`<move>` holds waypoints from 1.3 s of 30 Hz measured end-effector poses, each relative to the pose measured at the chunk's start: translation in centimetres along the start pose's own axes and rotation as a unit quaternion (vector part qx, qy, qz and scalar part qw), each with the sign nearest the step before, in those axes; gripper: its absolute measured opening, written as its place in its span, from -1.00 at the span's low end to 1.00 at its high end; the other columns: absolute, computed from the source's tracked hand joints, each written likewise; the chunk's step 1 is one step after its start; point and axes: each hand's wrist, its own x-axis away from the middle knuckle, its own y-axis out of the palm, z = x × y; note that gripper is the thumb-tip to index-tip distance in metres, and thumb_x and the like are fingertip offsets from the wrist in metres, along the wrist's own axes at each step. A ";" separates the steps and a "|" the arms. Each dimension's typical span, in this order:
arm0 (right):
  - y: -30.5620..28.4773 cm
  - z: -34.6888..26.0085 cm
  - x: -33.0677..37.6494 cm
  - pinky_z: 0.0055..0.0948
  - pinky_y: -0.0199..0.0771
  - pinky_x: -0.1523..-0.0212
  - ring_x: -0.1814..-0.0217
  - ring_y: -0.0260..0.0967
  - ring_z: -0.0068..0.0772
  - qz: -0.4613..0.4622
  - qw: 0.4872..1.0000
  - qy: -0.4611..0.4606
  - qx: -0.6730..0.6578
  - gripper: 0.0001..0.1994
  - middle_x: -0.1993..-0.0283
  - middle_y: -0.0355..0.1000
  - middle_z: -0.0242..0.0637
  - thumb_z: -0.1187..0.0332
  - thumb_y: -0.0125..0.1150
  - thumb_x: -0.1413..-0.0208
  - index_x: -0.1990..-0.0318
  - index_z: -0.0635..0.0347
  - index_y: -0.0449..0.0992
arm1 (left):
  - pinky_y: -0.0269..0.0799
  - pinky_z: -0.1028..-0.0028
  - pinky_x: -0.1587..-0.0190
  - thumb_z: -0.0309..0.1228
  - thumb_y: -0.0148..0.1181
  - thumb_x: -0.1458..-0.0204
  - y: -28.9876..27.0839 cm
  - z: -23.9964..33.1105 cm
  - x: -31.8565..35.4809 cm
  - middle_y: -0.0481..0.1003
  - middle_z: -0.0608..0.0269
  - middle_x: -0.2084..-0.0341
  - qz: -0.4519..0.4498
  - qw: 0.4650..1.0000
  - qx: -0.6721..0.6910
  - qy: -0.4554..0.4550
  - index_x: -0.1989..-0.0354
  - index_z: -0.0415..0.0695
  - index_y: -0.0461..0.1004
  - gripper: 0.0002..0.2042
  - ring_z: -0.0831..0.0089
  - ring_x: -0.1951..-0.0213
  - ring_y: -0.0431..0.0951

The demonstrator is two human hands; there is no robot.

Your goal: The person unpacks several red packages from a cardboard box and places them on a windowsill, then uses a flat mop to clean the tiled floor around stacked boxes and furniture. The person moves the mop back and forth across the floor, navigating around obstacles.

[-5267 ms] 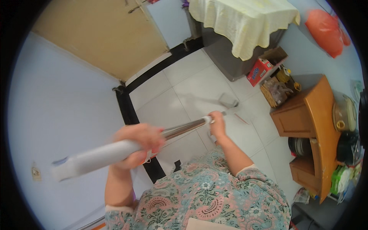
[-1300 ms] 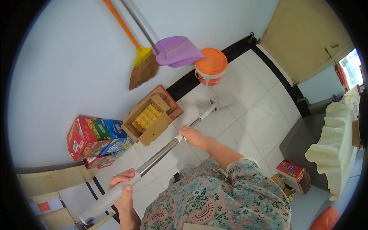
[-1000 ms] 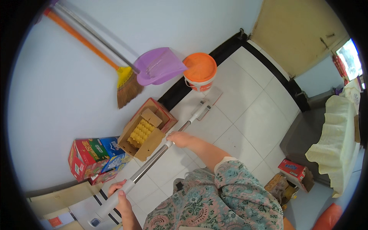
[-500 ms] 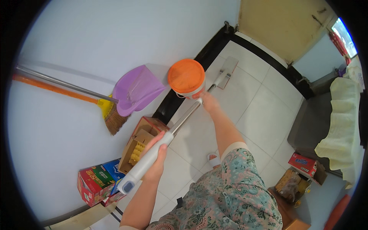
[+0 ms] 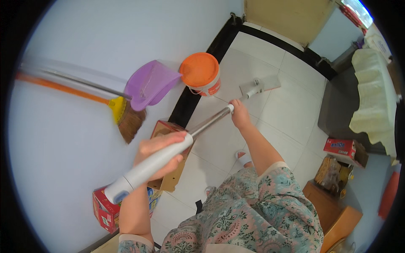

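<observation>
A flat mop with a thick white handle [image 5: 154, 166] and a metal pole slants across the middle of the view. My left hand [image 5: 148, 146] is wrapped round the white handle near its upper end. Further down the pole, at a white collar, my right hand [image 5: 240, 115] is closed on it. The mop's flat rectangular head [image 5: 270, 83] lies on the pale tiled floor [image 5: 249, 50], to the right of a white bucket with an orange lid [image 5: 200, 69]. Both palms are largely hidden by the pole and fingers.
Against the left wall are a purple dustpan [image 5: 148, 84] and a broom [image 5: 130, 122]. Below them stand an open cardboard box [image 5: 173, 177] and a red box [image 5: 103, 211]. On the right are a dark cabinet [image 5: 339, 109] under a pale cloth, a red box [image 5: 344, 149] and wooden furniture [image 5: 320, 202].
The mop head has swung right and nearer, away from the wall, and has turned. My left hand and the handle end have shifted left; my right hand has moved slightly right.
</observation>
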 end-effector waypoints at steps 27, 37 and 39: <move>10.6 -23.2 18.5 -0.20 0.20 -0.05 -0.02 0.19 -0.01 -0.281 0.932 -0.152 -0.172 -0.69 0.20 0.31 -0.16 0.71 -0.02 0.24 0.27 0.16 0.34 | 0.30 0.13 0.01 -0.46 0.24 0.15 -3.6 11.6 29.2 0.45 0.15 0.60 0.285 0.954 0.086 -0.018 0.53 -0.18 0.36 -0.85 0.25 0.39 0.49; 11.2 -20.1 16.7 -0.23 0.24 0.02 0.02 0.21 -0.06 -0.296 0.927 -0.137 -0.187 -0.67 0.22 0.32 -0.17 0.72 0.04 0.30 0.29 0.19 0.34 | 0.28 0.10 0.00 -0.36 0.15 0.09 -3.1 11.6 24.1 0.40 0.15 0.59 0.380 0.914 0.092 -0.105 0.50 -0.16 0.30 -0.82 0.31 0.36 0.43; 8.3 -19.4 17.8 -0.23 0.24 0.02 0.01 0.20 -0.06 -0.285 0.930 -0.124 -0.196 -0.68 0.23 0.32 -0.16 0.72 0.03 0.30 0.29 0.21 0.34 | 0.32 0.12 0.04 -0.33 0.18 0.12 -2.8 12.1 24.3 0.40 0.14 0.60 0.370 0.916 0.116 -0.105 0.52 -0.17 0.30 -0.79 0.29 0.37 0.45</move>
